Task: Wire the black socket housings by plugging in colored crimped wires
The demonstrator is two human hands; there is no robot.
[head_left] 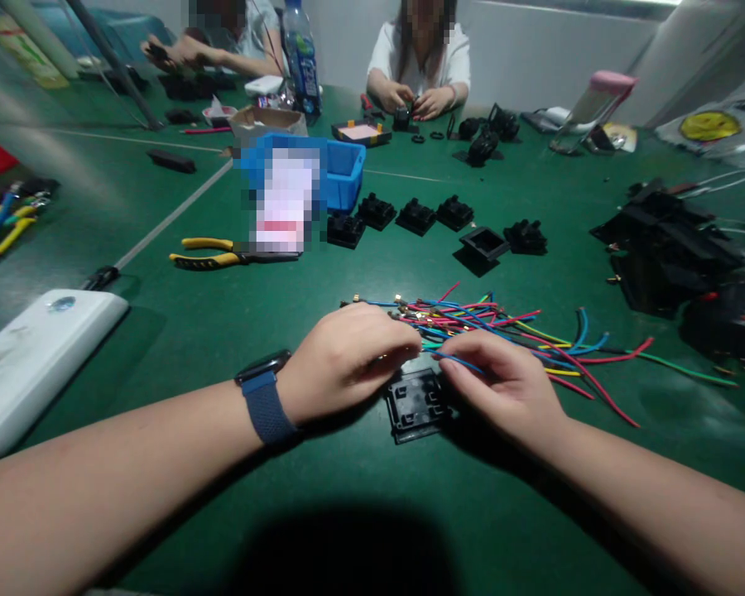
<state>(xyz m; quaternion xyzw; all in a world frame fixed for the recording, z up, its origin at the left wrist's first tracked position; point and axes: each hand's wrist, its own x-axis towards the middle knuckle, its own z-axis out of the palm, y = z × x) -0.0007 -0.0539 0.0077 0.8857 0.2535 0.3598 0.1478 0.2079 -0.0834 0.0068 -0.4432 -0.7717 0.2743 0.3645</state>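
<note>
Bare forearms (pixel 112 480) come in from the lower corners over a green table (pixel 186 348), with a dark watch (pixel 264 368) on the left wrist. The right hand (pixel 509 381) pinches a blue wire (pixel 461 362) between thumb and forefinger; the left hand (pixel 348 352) is curled narrow beside the wire, but its fingertips are turned from view, so I cannot tell whether it grips anything. Just below the gap between them, a square black plate (pixel 417 406) lies moulded face up, and neither hand visibly holds it.

That looks like the weak point: a sideways push or a brushing finger could skid or turn the loose plate. The wire is thin and the pinch small, so a tug could roll it out of the fingertips. Right behind the hands, the coloured wires (pixel 515 327) lie crossed in a heap, some ends tipped with brass-coloured terminals (pixel 398 298) — lifting one strand might drag others along, or a terminal might catch and bend. Several wires are blue, so a mix-up seems easy if the pinched one falls among them. Yellow-handled pliers (pixel 204 258) and a row of black parts (pixel 415 215) sit farther off — a snag there seems unlikely.
</note>
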